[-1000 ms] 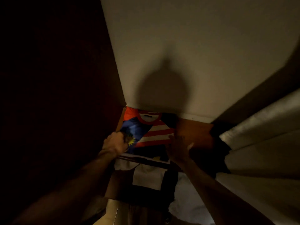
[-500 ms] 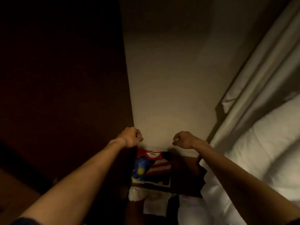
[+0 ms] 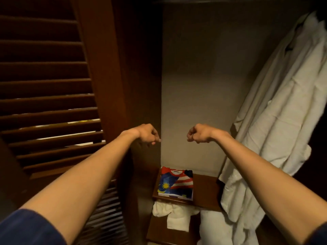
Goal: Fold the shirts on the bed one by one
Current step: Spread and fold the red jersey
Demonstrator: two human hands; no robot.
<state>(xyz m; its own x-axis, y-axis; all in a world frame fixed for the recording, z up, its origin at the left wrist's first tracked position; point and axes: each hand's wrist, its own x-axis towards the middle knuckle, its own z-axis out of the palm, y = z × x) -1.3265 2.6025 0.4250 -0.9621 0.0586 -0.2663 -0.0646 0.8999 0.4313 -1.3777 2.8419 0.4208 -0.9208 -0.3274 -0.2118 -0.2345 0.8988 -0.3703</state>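
A folded shirt (image 3: 175, 183) with a blue, red and white flag print and a yellow sun lies flat on a low wooden shelf (image 3: 205, 193) inside a closet. Both my arms are stretched out in front of me, well above the shirt. My left hand (image 3: 147, 134) hangs with loosely curled fingers and holds nothing. My right hand (image 3: 198, 133) hangs the same way, a ring on one finger, also without anything in it. Neither hand touches the shirt.
A dark louvered closet door (image 3: 47, 96) stands open at the left. A white robe (image 3: 276, 121) hangs at the right, reaching down past the shelf. White towels (image 3: 174, 213) lie on a lower shelf below the shirt. The beige back wall (image 3: 198, 76) faces me.
My hands have let go of the folded shirt on the shelf and risen away from it. My view has lifted and pulled back, so the closet door and robe now show.
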